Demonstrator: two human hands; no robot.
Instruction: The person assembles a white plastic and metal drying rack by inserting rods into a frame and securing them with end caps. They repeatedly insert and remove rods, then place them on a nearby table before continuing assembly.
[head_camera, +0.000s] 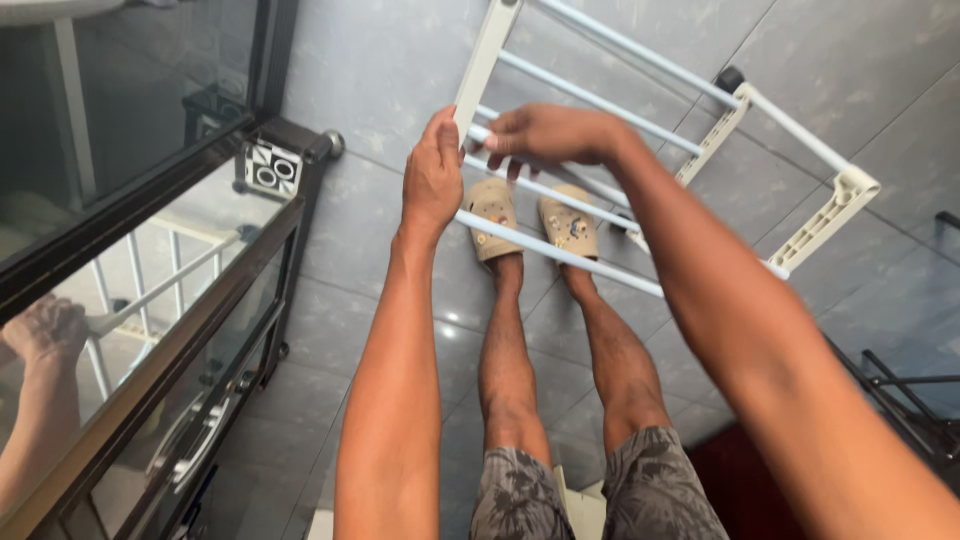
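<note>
Rack, drying (640, 130), one: white plastic frame with pale tubular rails, held tilted above the grey tiled floor (380, 80). Rails visible, about six, running away from the grip toward the far side bar; two side bars, white, one at the grip and one opposite with a black wheel (731, 78) at its top end.

Hands, two. Left hand (432, 180): grip closed around the lower end of the near side bar, thumb on top, fingers wrapped behind. Right hand (550, 135): just beside the left, fingers curled over a rail where it meets the same bar; grip closed on that rail, fingertips partly hidden.

Slippers (530, 220), one pair, beige with small decorations, directly below the grip, seen through the rails, on the person's feet.

Shorts (590, 495), one pair, grey patterned, nearer the camera than the grip.

Cabinet (200, 330), one, dark frame with glass panels, left of the grip; its glass reflects the rack and one hand
</note>
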